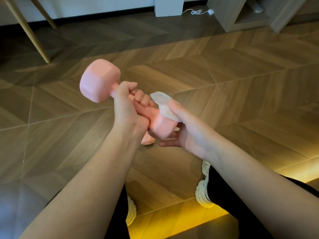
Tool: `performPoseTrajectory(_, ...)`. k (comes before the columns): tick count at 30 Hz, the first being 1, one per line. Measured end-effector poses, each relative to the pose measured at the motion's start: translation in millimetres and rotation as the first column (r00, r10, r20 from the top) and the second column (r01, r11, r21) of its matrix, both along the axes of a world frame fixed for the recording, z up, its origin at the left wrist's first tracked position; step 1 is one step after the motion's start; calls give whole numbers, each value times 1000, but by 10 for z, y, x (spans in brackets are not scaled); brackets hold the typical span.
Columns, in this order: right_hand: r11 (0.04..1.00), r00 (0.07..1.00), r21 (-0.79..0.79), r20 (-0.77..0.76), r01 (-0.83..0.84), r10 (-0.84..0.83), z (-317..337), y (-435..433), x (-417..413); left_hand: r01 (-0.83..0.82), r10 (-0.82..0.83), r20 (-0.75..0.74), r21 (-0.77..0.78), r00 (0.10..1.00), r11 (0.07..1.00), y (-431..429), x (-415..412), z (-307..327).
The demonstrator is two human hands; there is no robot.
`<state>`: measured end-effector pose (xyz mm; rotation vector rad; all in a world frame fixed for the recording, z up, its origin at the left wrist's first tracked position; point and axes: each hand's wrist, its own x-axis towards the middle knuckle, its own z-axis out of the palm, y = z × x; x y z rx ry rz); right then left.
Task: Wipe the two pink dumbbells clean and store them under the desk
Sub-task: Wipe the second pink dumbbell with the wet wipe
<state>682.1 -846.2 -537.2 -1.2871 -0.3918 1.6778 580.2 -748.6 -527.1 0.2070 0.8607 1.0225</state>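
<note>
My left hand [126,107] grips the handle of a pink dumbbell [99,80] held above the floor, one head up to the left, the other head [161,127] down to the right. My right hand [186,128] wraps round that lower head and presses a crumpled white wipe [164,105] against it with the thumb. A second pink dumbbell [146,141] lies on the floor below, mostly hidden behind my hands.
Wooden herringbone floor [224,75] all around. Slanted wooden desk legs [37,42] stand at the far left. A white post [168,6], a white cable [198,12] and a grey shelf unit [241,16] line the far wall. My shoes [202,192] are below.
</note>
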Motion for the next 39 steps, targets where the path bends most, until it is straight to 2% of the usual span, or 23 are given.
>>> performPoseTrajectory(2,997,994,-29,-79,-78,76,-2,-28,90,24,-24,-6,14,1000,1000,-4,2,-2)
performPoseTrajectory(4,989,970,6,-190,-151,149,-22,-88,133,30,-30,-4,28,1000,999,-19,-2,-11)
performPoseTrajectory(6,989,963,66,-228,-130,142,-49,-129,116,27,-28,14,40,1000,999,-29,-4,-25)
performPoseTrajectory(8,996,984,54,-165,-64,73,-66,-103,65,36,-37,25,46,999,998,-29,3,-41)
performPoseTrajectory(11,997,999,-77,-40,4,-7,-75,-27,2,66,-66,-1,66,998,996,-55,21,-61)
performPoseTrajectory(13,990,997,-142,-64,27,-37,-70,-15,5,86,-84,-29,72,996,994,-61,27,-69)
performPoseTrajectory(16,994,995,-114,-98,2,-13,-80,-52,34,100,-99,-31,64,995,993,-53,10,-81)
performPoseTrajectory(18,994,990,-57,115,94,-87,-109,-56,69,100,-99,-25,45,995,994,-55,1,-96)
performPoseTrajectory(20,972,874,115,427,203,-233,-114,-52,132,100,-99,-19,27,995,995,-58,-3,-103)
performPoseTrajectory(22,936,783,269,520,227,-340,-92,-59,181,86,-86,-2,10,996,996,-43,-15,-102)
performPoseTrajectory(25,917,843,314,399,245,-361,-68,-85,179,62,-61,22,-17,998,998,-14,-40,-93)
performPoseTrajectory(31,910,909,232,159,345,-385,-41,-25,231,62,-63,-1,-40,998,997,11,-59,-93)
performPoseTrajectory(37,887,855,232,256,399,-451,-54,-24,269,114,-115,-32,-28,993,993,-35,-6,-112)
performPoseTrajectory(39,884,860,226,226,410,-457,-51,-8,270,126,-127,-36,-29,991,992,-56,17,-119)
